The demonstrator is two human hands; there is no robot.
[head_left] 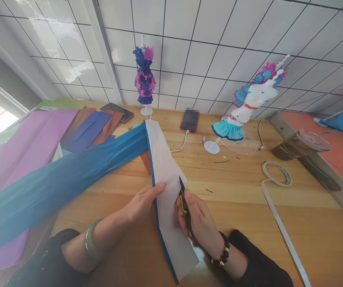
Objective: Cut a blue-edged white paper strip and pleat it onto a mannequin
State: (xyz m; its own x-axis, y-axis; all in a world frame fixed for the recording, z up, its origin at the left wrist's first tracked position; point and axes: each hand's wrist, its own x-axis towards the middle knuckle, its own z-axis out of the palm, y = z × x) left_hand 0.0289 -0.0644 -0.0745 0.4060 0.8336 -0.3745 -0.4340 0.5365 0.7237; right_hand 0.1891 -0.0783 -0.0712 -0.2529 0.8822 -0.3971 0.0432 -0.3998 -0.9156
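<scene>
My left hand (144,201) pinches the blue-edged side of a long white strip (164,163), its thumb on top and its other fingers hidden beneath. The strip looks like thin paper or cloth; I cannot tell which. In my right hand (200,215) is a pair of thread snips (185,209), dark with yellow parts, pointing away from me. Their blades lie over the strip's right edge; whether they are parted is unclear. A long blue pleated sheet (99,159) meets the strip at its far end and stretches left.
Colored folded sheets (48,135) and a phone (117,112) lie at the left. Two small dressed mannequins (145,79) (249,103) stand by the tiled wall. A blurred dark object with a cable (190,119), a tape roll (276,174) and a lidded cup (300,145) are farther right.
</scene>
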